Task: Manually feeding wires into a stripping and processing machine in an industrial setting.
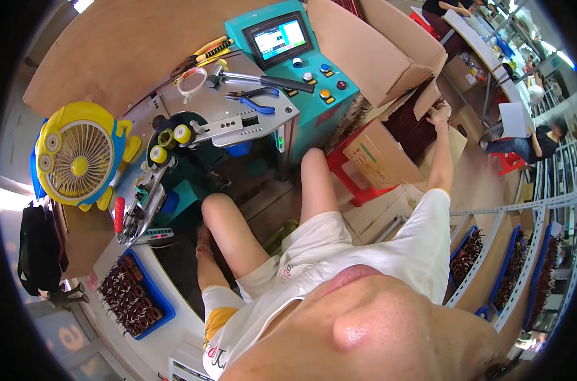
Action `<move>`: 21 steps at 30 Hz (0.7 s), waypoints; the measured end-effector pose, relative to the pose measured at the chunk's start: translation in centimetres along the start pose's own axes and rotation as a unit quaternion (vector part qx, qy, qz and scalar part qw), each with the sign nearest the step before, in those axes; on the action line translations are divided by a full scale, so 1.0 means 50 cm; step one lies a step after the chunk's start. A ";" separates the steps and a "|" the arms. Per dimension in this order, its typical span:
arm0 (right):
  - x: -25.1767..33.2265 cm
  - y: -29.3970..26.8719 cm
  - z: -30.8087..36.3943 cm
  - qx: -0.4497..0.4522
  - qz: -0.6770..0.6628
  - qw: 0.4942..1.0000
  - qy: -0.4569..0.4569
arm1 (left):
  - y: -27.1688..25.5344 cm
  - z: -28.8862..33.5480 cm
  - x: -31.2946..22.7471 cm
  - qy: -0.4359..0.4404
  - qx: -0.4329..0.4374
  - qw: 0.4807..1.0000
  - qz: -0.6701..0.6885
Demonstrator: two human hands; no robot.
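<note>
My right arm reaches out to an open cardboard box (380,159) on a red stool (358,187). At the box's far edge my right hand (439,114) is closed, its fingers curled at a cardboard flap (426,100). Dark reddish-brown material (408,130) lies inside the box. My left hand (203,233) hangs low beside my left knee, in shadow near the machine, with its fingers hard to make out. A teal machine (320,114) with a lit screen (280,40) and round buttons stands ahead of me.
Blue-handled pliers (255,101), a hammer (263,79) and a tape roll (192,82) lie on the machine's metal top. A yellow fan (79,159) stands at left. Blue trays (155,311) of brown wired parts sit at lower left and on right-hand racks (491,260). A person (542,143) sits at far right.
</note>
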State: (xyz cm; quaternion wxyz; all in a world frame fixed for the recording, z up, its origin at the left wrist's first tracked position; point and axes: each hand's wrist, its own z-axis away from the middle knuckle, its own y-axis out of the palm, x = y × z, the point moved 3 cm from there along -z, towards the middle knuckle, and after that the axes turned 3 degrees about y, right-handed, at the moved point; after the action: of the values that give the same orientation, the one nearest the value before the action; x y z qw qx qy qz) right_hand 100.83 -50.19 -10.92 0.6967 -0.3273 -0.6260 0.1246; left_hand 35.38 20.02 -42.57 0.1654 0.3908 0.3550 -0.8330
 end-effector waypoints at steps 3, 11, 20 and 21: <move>0.022 -0.007 0.014 0.019 -0.029 0.999 -0.013 | -0.010 0.011 0.010 0.002 -0.018 1.000 0.020; 0.053 -0.198 -0.074 -0.161 0.015 0.984 -0.070 | 0.001 0.000 0.014 0.104 -0.011 0.992 -0.071; 0.236 -0.269 -0.045 0.024 -0.084 0.982 -0.168 | -0.049 0.212 -0.157 -0.046 0.009 0.997 0.054; 0.270 -0.266 -0.036 0.047 -0.088 0.973 -0.208 | -0.071 0.244 -0.168 -0.047 0.010 0.998 0.046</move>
State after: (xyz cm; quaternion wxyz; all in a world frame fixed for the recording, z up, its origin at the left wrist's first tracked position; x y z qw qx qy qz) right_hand 101.90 -52.87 7.89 0.5744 -0.2052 -0.7766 0.1575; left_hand 32.28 13.68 -29.04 0.2160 0.3687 0.3199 -0.8456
